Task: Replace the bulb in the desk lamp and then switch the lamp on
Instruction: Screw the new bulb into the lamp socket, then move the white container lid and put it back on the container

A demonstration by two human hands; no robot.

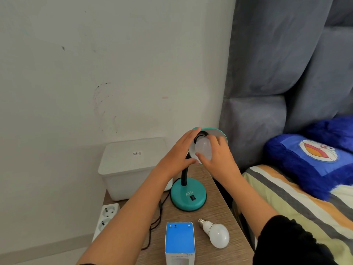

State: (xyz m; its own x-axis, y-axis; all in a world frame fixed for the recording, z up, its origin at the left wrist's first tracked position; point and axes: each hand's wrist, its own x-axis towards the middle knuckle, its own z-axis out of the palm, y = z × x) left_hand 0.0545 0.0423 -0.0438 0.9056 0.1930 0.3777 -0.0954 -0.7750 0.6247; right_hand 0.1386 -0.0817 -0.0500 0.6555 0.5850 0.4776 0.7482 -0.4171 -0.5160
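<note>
A teal desk lamp (188, 197) stands on the wooden bedside table (214, 213), its shade (217, 131) tilted toward me and a black rocker switch (193, 197) on its base. A white bulb (204, 149) sits in the shade's socket. My right hand (217, 157) has its fingers around this bulb. My left hand (178, 153) grips the left rim of the shade. A second white bulb (216, 234) lies loose on the table near the front, beside a blue and white bulb box (179, 240).
A white lidded plastic box (131, 165) stands behind the lamp. The lamp's black cord (154, 224) runs to a white power strip (106, 217) at the table's left edge. A bed with a blue pillow (309, 163) lies close on the right.
</note>
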